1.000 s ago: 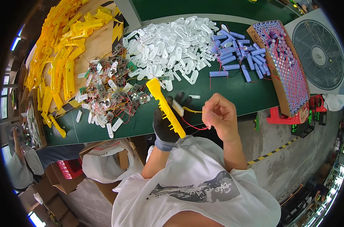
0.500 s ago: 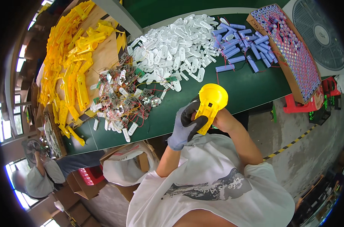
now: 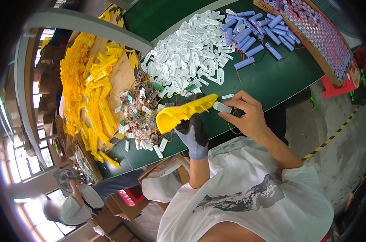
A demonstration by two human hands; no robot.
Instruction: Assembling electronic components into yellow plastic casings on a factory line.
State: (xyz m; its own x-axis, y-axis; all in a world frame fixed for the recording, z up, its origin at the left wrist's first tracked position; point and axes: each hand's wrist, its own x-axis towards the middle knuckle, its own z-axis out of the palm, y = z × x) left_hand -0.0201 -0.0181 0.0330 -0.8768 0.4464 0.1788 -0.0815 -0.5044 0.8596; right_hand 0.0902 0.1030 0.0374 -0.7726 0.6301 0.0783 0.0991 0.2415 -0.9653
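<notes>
My left hand [image 3: 195, 137], in a grey glove with black fingers, grips a yellow plastic shell [image 3: 183, 112]. The shell lies on its side, its wide round end toward the left and its narrow end toward my right hand. Bare, my right hand [image 3: 250, 117] pinches a small whitish oval-ended piece [image 3: 222, 107] between thumb and fingers, close to the shell's narrow end. Below that hand hangs a thin yellow wire [image 3: 233, 130]. A small white plate [image 3: 227, 96] appears just beyond the pinched piece. Part of my left fingers is hidden behind the shell.
Left on the bench lie yellow shells [image 3: 90, 97] and a tangle of wired circuit boards [image 3: 140, 109]. White oval plates [image 3: 187, 52] are heaped at the middle back, purple cylindrical cells [image 3: 251, 36] beyond right. A carton of cells [image 3: 312, 36] stands at far right. Another person [image 3: 76, 201] sits lower left.
The yellow shell has turned from upright to sideways, its wide end swinging left. My right hand has come out from behind it to the right, showing the whitish piece. The whole view has shifted.
</notes>
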